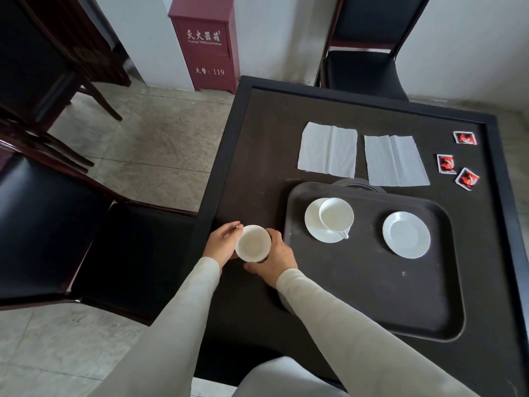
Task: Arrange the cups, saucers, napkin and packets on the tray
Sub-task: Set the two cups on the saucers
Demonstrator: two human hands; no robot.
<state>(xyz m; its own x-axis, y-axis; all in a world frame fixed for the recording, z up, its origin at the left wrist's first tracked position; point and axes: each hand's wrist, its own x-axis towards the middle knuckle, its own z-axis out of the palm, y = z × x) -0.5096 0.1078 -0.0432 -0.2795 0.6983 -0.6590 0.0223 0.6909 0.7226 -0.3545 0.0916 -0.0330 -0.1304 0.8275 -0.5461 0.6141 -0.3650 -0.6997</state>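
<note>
A white cup (253,243) is held above the table's left edge, between my left hand (222,242) and my right hand (275,260), both wrapped around its sides. To the right lies a dark tray (372,282). On it stands a second white cup (336,214) on a saucer (316,229), and an empty saucer (406,234) further right. Two white napkins (327,150) (395,161) lie flat on the table behind the tray. Three red packets (465,137) (446,164) (467,179) lie at the far right.
The dark table (257,133) has a raised rim. Black chairs stand at the left (57,224) and behind the table (366,61). A red fire extinguisher box (206,44) stands against the wall. A round dark object (357,184) peeks out behind the tray.
</note>
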